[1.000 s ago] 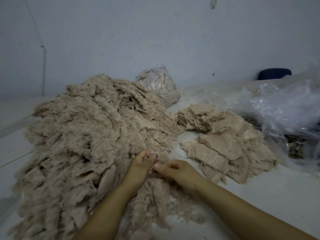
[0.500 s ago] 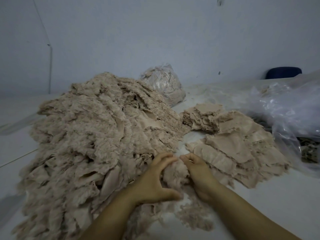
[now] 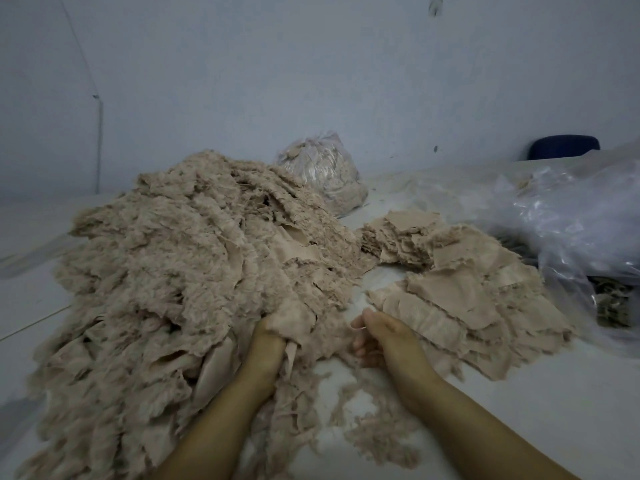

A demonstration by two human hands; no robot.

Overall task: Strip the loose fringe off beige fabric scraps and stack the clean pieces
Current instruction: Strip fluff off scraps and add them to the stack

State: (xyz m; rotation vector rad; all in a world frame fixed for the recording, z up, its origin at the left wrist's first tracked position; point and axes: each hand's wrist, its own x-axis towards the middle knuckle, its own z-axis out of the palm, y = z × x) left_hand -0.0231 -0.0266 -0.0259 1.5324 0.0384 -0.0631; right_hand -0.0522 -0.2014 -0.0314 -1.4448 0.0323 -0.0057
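Head view: left hand (image 3: pixel 266 344) is pushed into the near edge of the big fringed pile (image 3: pixel 180 282), fingers curled round one beige scrap (image 3: pixel 294 318) and gripping it. Scrap sits at the pile's front-right edge on the worktop (image 3: pixel 519 403), between the two hands.

Right hand (image 3: pixel 384 336) is just beside it, apart from the scrap. Its fingers (image 3: pixel 360 344) are curled loosely under; whether they pinch any threads I cannot tell.

Step in hand, as I read it: pull this scrap free, then strip its fringe. To do it well: anchor the cloth body with the left, pinch fringe close to the woven edge with the right, pull along the edge and away, not upward, so the pile doesn't drag.

Orientation: scrap is bunched, no clean long axis. It drapes roughly from the pile toward the person, a tail hanging by the left wrist.

Clean stack (image 3: pixel 460 289) lies right of the hands, near. Pulled fringe (image 3: pixel 377 434) is scattered in front.
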